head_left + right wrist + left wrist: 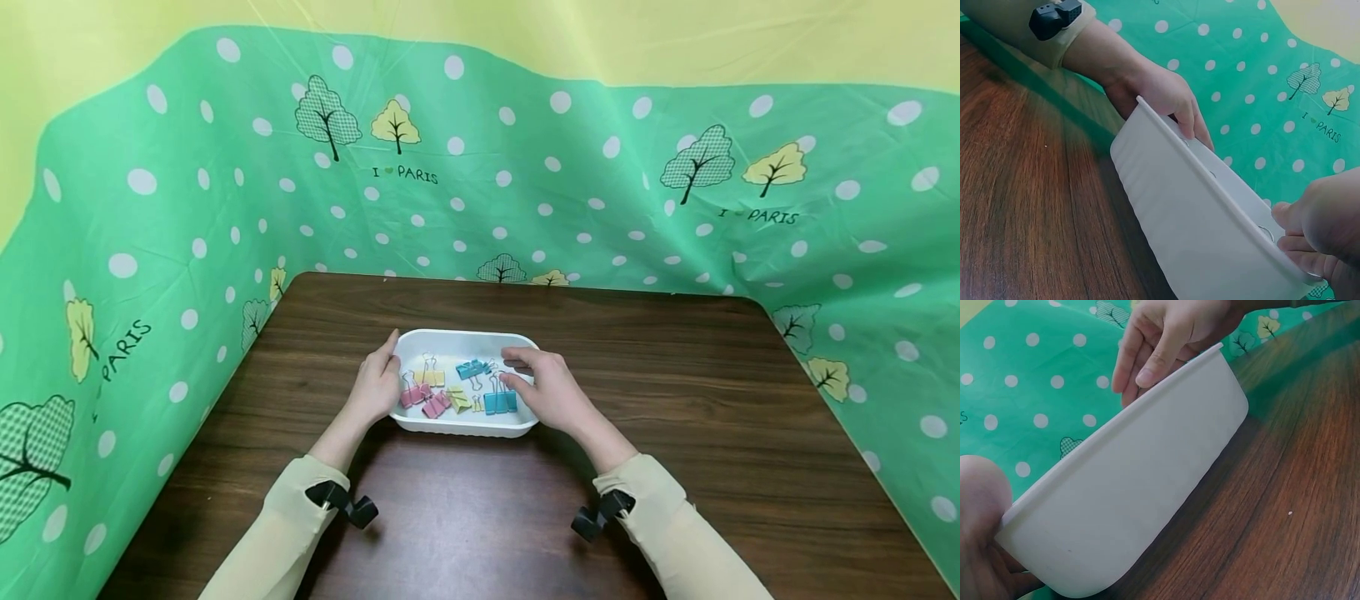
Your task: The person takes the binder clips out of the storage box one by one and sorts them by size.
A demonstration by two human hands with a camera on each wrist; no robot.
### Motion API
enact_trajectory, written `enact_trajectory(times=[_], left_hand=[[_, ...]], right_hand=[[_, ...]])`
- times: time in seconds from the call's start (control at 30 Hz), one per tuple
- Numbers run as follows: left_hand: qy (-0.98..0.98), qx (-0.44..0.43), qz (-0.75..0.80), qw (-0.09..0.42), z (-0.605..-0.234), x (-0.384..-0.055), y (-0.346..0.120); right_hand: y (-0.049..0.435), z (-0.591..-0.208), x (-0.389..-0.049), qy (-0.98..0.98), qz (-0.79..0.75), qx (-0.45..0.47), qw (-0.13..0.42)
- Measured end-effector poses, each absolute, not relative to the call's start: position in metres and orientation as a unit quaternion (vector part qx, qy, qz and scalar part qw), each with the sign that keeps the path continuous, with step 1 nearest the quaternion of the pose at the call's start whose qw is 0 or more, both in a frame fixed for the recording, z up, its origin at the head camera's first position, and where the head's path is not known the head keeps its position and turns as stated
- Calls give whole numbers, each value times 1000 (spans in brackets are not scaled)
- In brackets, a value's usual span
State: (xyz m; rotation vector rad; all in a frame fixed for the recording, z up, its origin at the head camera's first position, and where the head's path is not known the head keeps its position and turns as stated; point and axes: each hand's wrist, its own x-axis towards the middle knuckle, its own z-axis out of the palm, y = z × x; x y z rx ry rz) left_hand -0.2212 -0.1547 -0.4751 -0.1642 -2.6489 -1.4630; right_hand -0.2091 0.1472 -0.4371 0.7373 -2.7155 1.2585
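A white plastic tray [465, 427] stands on the table with several binder clips inside. Pink binder clips [437, 406] lie toward its left, a yellow binder clip [430, 378] behind them, and blue binder clips [501, 404] toward the right. My left hand [377, 382] grips the tray's left end, thumb over the rim and fingers outside, as the left wrist view shows. My right hand [551, 387] hovers over the right end, fingers loosely bent above the blue clips. Nothing shows between its thumb and fingers. The tray wall [1197, 212] hides most clips in both wrist views.
The dark wooden table [480, 517] reaches out around the tray on all sides. A green and yellow printed curtain [465, 208] hangs behind and beside it. Black wrist devices [600, 514] sit on both sleeves.
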Motion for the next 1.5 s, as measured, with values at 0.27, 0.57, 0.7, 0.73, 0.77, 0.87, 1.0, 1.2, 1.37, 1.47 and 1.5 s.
enact_trajectory(times=[0.27,0.57,0.7,0.73,0.77,0.87,1.0,1.2,1.37,1.47,1.5], left_hand=[[-871,-51,-484,57,-477,-222,-154],[-873,-50,-482,52,-476,-222,-155],[-873,-49,-483,49,-476,-222,-155],[-873,-49,-483,48,-476,-222,-155],[-872,-48,-484,47,-476,-222,-155],[-872,-48,-485,47,-476,-222,-155],[-872,-48,-484,49,-475,-221,-155],[-872,-47,-485,48,-475,-221,-155],[-873,-47,-483,54,-474,-220,-154],[-872,-47,-483,57,-475,-220,-154],[-872,-48,-483,57,-475,-220,-154]], right_hand=[[141,-436,-213,-890,402,216,5],[138,-435,-216,-893,399,207,4],[137,-436,-220,-887,415,202,2],[137,-436,-221,-885,421,200,0],[137,-436,-221,-884,424,198,-2],[136,-436,-224,-882,433,188,-8],[136,-435,-226,-883,436,171,-16],[134,-432,-228,-890,430,152,-28],[132,-432,-229,-897,418,139,-30],[132,-433,-230,-901,412,132,-31],[132,-433,-230,-901,411,132,-31]])
